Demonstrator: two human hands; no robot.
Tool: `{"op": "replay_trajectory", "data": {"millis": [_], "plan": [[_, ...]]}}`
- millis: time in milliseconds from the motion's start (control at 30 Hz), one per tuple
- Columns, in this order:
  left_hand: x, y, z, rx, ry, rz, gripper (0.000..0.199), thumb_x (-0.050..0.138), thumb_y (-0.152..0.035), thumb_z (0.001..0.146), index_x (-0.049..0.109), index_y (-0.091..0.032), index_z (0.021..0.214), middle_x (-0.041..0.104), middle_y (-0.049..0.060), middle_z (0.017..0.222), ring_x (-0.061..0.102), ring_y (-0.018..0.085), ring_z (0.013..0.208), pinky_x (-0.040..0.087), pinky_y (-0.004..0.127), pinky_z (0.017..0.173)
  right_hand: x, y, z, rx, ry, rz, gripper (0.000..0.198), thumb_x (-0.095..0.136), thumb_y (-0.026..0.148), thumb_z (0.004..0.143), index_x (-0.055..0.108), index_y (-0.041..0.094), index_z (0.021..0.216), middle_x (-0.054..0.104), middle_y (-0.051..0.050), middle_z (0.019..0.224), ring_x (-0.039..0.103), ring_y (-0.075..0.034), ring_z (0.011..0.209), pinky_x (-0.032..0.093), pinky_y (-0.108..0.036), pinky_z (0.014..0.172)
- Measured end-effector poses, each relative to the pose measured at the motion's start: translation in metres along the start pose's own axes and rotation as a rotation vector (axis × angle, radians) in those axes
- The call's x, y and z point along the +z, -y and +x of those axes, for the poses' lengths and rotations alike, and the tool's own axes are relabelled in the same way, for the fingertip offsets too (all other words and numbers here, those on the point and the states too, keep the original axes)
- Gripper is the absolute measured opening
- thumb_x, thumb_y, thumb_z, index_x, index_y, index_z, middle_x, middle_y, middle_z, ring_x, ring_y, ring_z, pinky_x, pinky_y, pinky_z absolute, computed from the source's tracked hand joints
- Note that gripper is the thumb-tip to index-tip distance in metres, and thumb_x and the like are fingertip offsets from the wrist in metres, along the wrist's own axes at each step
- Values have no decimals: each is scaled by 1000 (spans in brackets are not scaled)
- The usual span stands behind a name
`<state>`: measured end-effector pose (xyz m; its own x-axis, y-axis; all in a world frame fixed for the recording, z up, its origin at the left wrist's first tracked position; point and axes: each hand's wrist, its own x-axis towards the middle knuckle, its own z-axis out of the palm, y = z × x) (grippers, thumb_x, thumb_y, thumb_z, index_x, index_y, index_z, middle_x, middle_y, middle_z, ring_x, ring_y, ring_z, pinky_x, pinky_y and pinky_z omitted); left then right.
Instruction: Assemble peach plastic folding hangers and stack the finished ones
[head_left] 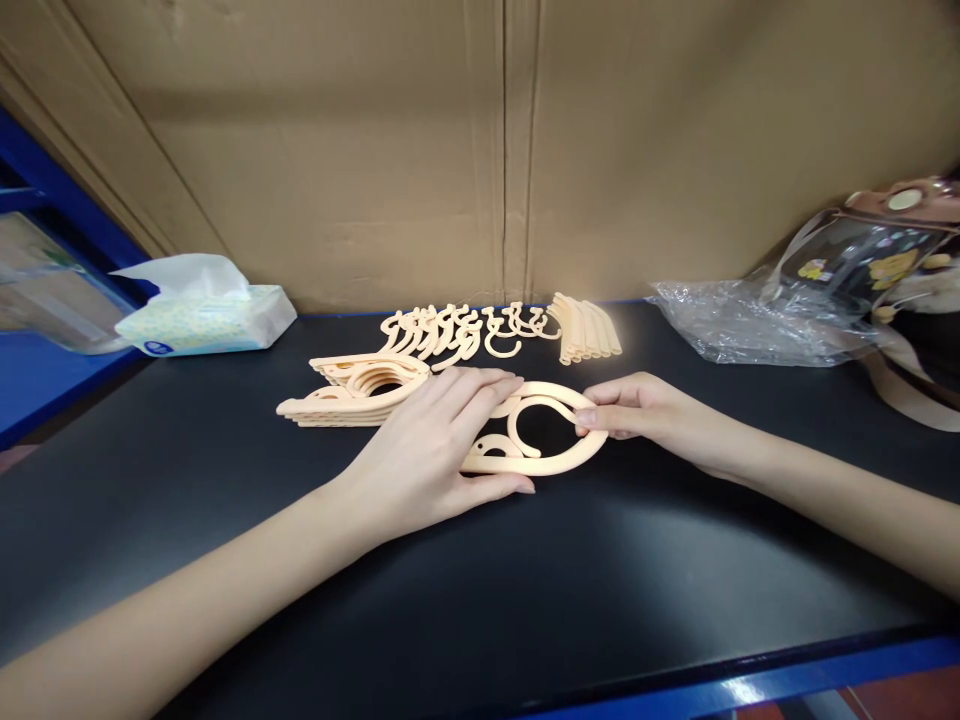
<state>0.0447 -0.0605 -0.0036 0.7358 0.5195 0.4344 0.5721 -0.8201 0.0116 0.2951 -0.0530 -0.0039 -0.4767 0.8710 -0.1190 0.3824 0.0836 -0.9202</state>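
Observation:
A cream plastic folding hanger, folded into a loop with its hook curled inside, lies between my hands. My left hand is wrapped over its left part from above, thumb along the near edge, hiding that end. At the right end of the loop, my right hand pinches the rim between thumb and fingers. A stack of similar folded hangers lies just left of my left hand, partly behind it. Beyond them are several loose hanger hooks in a row and a group of curved cream arm pieces.
A tissue pack stands at the back left. Crumpled clear plastic and a transparent bag with a strap lie at the back right. Cardboard walls off the rear of the black table, which has a blue front edge.

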Motion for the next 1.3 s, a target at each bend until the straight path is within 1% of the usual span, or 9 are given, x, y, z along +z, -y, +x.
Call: {"op": "replay_trajectory", "data": {"millis": [267,400,467,533,600,667,800,933,1300], "plan": [[-3,-4,1,42,28,16,61,57,-48,87,41,-11,132,53,15,130,49,26,119,41,38,99,1,1,0,-41,25,-1,35,61,48,81,63,16,70,47,4,62,39,-10,60,29,-24,56],[-19,-2,8,4,62,70,58,58,-39,85,41,-10,132,51,15,130,47,28,120,41,39,100,-2,-4,1,-124,-38,-10,54,32,53,95,65,15,76,59,-2,66,50,-12,61,37,-26,57],[-35,5,12,-40,78,100,60,60,-40,83,42,-10,133,50,16,130,46,29,121,40,41,100,-4,-7,1,-205,-82,-154,52,28,49,97,66,16,87,64,-5,75,56,-15,69,43,-27,62],[-52,17,13,-100,108,89,63,59,-44,83,41,-12,134,54,13,123,52,27,112,44,39,93,-5,-11,2,-337,-107,-440,36,40,42,95,66,18,101,67,-6,94,60,-18,88,47,-32,79],[-67,33,9,-177,172,67,64,59,-48,83,41,-17,136,56,8,123,54,25,109,44,37,93,-6,-13,1,-458,-98,-721,29,48,36,93,64,21,112,63,-8,114,56,-21,107,42,-39,96],[-77,49,2,-281,188,32,65,60,-56,79,47,-20,131,59,5,122,57,23,103,45,34,90,-4,-16,0,-516,-68,-880,33,48,36,93,60,23,121,55,-8,131,50,-24,120,38,-44,103],[-81,75,-19,-467,217,3,68,60,-61,76,49,-22,131,59,4,124,54,25,106,42,36,92,-1,-18,-2,-491,1,-932,49,46,46,93,47,26,137,39,-9,148,37,-27,134,33,-51,108],[-81,90,-32,-527,257,7,67,60,-60,77,46,-27,134,58,4,125,55,26,107,40,38,93,0,-18,-2,-432,29,-931,53,44,50,93,42,25,140,33,-9,151,32,-27,137,31,-51,110],[-80,87,-32,-616,319,49,65,57,-63,78,48,-30,133,60,1,123,58,27,102,41,38,91,-1,-20,-2,-445,34,-922,53,45,48,93,42,25,141,33,-9,151,31,-27,137,30,-51,110]]}}
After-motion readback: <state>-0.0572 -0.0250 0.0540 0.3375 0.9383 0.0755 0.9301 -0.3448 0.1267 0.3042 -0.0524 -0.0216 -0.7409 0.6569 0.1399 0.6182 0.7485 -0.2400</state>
